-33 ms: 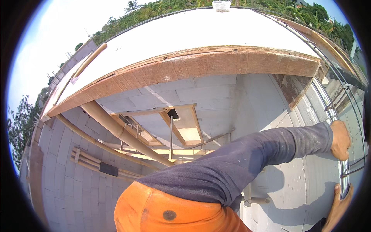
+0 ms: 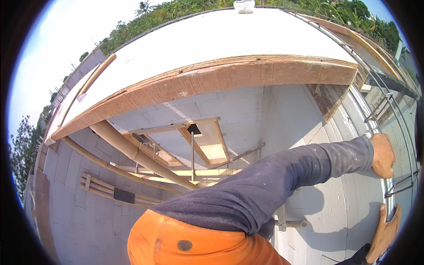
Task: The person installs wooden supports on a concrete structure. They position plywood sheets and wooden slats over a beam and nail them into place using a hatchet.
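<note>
My left arm, in a dark sleeve below an orange shirt, reaches across to the right. At its end my left hand (image 2: 383,156) is closed in a fist at the long steel reinforcing bars (image 2: 401,128) along the top of the light block wall (image 2: 340,212). The bar section inside the fist is hidden. Closer to me, at the lower right, my right hand (image 2: 387,232) straddles the wall's top edge, its thumb and fingers apart. Between the two hands a thin steel crosspiece (image 2: 399,191) joins the bars.
Ahead stretches a bright white panel (image 2: 221,33) with a thick wooden edge beam (image 2: 212,77). Bamboo poles (image 2: 119,139) prop it from below. Deep beneath lie block walls and wooden frames (image 2: 214,141). A clear plastic bag (image 2: 244,6) sits on the panel's far edge.
The view has shifted slightly, so the scene sits a little further left. Both hands stay at the same places by the bars. Slightly more of my right sleeve shows.
</note>
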`<state>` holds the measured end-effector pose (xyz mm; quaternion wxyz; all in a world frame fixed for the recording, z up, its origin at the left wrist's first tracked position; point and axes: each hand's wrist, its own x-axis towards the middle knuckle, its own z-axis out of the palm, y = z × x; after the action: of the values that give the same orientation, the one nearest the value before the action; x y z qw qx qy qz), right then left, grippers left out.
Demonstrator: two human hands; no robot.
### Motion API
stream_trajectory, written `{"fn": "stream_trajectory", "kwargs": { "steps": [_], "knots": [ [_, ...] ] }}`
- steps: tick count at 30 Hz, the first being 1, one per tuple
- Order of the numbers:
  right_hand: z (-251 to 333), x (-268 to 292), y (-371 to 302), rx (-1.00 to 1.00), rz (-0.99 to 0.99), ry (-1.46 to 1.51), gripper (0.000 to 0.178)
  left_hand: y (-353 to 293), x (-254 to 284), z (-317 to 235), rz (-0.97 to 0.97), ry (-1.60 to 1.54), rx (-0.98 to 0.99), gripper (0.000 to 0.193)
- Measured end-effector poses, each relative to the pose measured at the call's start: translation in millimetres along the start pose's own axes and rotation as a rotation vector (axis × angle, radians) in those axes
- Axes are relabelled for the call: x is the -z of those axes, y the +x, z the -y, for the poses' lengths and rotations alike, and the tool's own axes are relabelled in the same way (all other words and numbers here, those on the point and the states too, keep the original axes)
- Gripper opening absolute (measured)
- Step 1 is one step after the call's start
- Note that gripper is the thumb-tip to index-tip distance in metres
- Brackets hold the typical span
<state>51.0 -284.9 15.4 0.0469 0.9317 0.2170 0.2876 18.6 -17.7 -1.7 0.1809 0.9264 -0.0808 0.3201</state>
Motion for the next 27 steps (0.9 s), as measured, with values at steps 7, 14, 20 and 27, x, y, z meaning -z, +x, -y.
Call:
{"fn": "stream_trajectory", "kwargs": {
  "steps": [7,14,20,27],
  "knots": [
    [59.1,22.3,-33.8,0.241,0.078,0.453,0.1,-66.6,41.3,24.6,0.117,0.095,0.072,0.047],
    [42.6,22.6,-45.4,0.184,0.095,0.523,0.096,-59.7,32.3,5.5,0.139,0.049,0.021,0.042],
    [44.8,21.1,-49.3,0.206,0.062,0.501,0.095,-64.5,42.2,-1.7,0.187,0.114,0.067,0.042],
    [45.6,16.1,-42.6,0.195,0.173,0.454,0.101,-58.1,45.5,-0.2,0.309,0.156,0.159,0.045]
  ]
}}
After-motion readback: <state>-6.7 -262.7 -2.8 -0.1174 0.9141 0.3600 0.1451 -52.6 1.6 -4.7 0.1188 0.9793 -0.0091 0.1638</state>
